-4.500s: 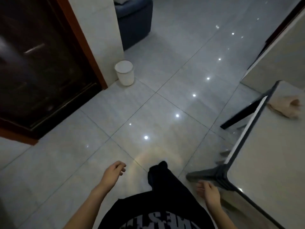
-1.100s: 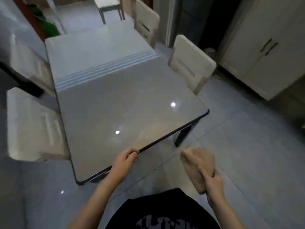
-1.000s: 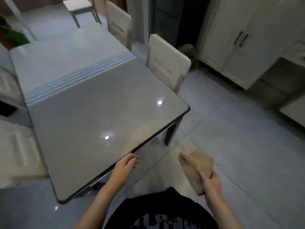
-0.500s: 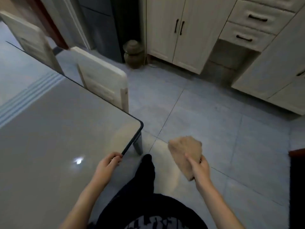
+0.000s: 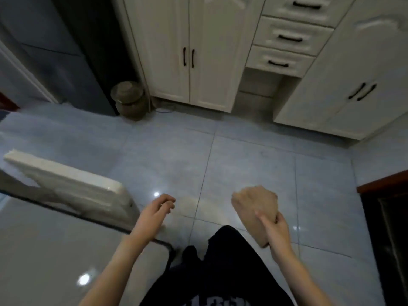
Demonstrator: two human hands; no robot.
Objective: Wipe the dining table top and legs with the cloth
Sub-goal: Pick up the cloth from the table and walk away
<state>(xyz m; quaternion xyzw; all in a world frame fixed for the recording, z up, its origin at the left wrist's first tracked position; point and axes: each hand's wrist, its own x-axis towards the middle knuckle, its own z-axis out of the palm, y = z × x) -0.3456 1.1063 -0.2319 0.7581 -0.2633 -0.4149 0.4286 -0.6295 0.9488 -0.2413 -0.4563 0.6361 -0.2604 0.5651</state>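
A tan cloth (image 5: 254, 208) is gripped in my right hand (image 5: 274, 228), held in the air over the floor tiles at the lower centre right. The grey glossy dining table (image 5: 44, 250) fills the lower left, its dark-edged corner near my left forearm. My left hand (image 5: 154, 214) hovers just past that corner, fingers loosely curled and apart, holding nothing. The table legs are hidden below the top.
A cream chair back (image 5: 72, 186) stands against the table's far edge. White cabinets (image 5: 187, 51) with drawers (image 5: 287, 38) line the far wall, with a brown jar (image 5: 130, 100) on the floor beside a dark fridge (image 5: 55, 51). A dark door frame (image 5: 386, 217) is at right.
The view has swung right, away from the table top toward the cabinets. My left hand has come off the table edge; the cloth stays in my right hand.
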